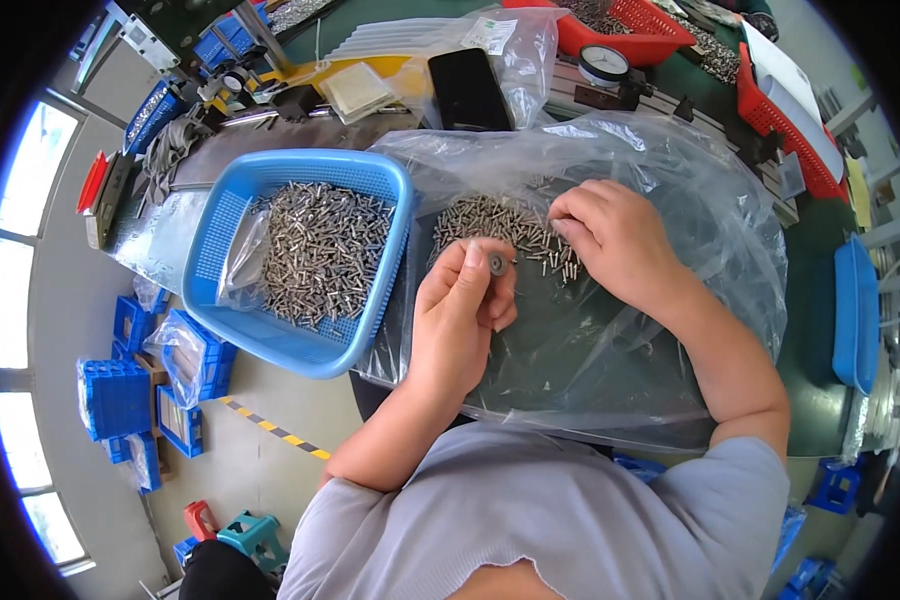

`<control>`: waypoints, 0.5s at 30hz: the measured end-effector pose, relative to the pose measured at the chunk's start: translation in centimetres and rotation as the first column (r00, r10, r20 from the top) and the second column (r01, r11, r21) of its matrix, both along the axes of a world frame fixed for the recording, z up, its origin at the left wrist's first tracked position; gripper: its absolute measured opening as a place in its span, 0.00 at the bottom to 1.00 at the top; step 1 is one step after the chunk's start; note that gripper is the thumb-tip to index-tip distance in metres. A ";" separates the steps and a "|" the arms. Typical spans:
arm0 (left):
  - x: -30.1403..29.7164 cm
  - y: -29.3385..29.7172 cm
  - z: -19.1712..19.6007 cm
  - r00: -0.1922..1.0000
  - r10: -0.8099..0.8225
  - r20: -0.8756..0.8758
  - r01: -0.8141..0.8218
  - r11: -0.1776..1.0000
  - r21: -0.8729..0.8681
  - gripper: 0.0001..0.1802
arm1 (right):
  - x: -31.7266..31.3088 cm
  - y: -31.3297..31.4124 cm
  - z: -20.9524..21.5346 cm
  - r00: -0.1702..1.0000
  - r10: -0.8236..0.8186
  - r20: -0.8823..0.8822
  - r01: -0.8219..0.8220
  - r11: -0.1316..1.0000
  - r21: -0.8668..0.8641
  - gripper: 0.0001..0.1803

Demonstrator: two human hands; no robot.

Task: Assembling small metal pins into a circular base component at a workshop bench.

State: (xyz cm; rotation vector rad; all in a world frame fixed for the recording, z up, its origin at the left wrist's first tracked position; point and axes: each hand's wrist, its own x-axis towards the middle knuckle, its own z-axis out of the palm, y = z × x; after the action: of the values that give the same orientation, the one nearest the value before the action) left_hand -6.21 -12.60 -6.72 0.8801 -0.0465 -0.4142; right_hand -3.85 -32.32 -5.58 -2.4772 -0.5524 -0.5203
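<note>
Left hand (457, 300) pinches round metal piece (497, 264); best held steady. Right hand (618, 238) at loose metal pins (482, 218), can't tell if gripping; pick singly.

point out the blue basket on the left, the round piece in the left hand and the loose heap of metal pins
Blue basket (210, 245): head view, left wall.
Round piece (497, 263): head view, its face.
Heap of metal pins (483, 216): head view, near its middle.

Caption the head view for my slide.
Left hand holding a round metal part, right hand beside a pile of metal pins.
</note>
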 end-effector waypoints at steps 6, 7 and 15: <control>-0.3 1.4 -0.8 0.993 -0.103 -0.056 0.096 0.989 -0.112 0.15 | -0.6 -1.7 3.8 0.938 -0.082 -0.337 0.000 0.971 -0.237 0.07; -0.3 1.5 -0.8 0.993 -0.104 -0.054 0.097 0.988 -0.119 0.15 | -0.7 -1.8 4.2 0.899 -0.058 -0.434 -0.067 0.962 -0.265 0.09; -0.2 1.7 -0.7 0.986 -0.127 -0.105 0.111 0.984 -0.139 0.14 | -0.4 -0.4 1.6 0.915 -0.028 -0.402 -0.061 0.976 -0.207 0.14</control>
State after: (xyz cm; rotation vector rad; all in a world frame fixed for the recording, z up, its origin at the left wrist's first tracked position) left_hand -6.42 -10.87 -7.45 0.7232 -0.0218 -0.5663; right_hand -4.22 -32.68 -3.96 -2.6775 -0.4793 0.0723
